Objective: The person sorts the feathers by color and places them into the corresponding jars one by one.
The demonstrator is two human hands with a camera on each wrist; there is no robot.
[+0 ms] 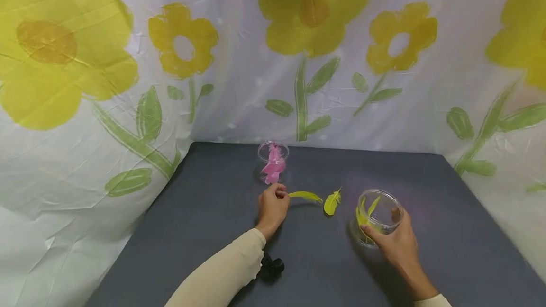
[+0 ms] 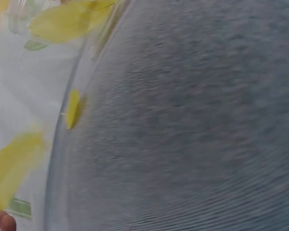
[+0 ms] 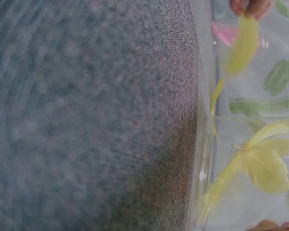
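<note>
My left hand point(image 1: 273, 206) pinches one end of a yellow feather point(image 1: 306, 195), which points to the right above the dark tabletop. A second yellow feather point(image 1: 332, 202) lies on the table just past its tip. On the right, my right hand point(image 1: 396, 240) grips a clear round container point(image 1: 381, 194) by its side, thumb at the front. Several yellow feathers point(image 3: 266, 163) are inside that container, seen through its wall in the right wrist view. In the left wrist view, fingertips point(image 2: 4, 222) show at the lower left corner, with the held feather blurred above them.
Behind my left hand stands another clear container point(image 1: 273, 144) with pink feathers point(image 1: 273, 167) in it. A small black object point(image 1: 273, 265) sits under my left forearm. A white cloth with painted yellow flowers point(image 1: 313, 11) hangs beyond the table's back edge.
</note>
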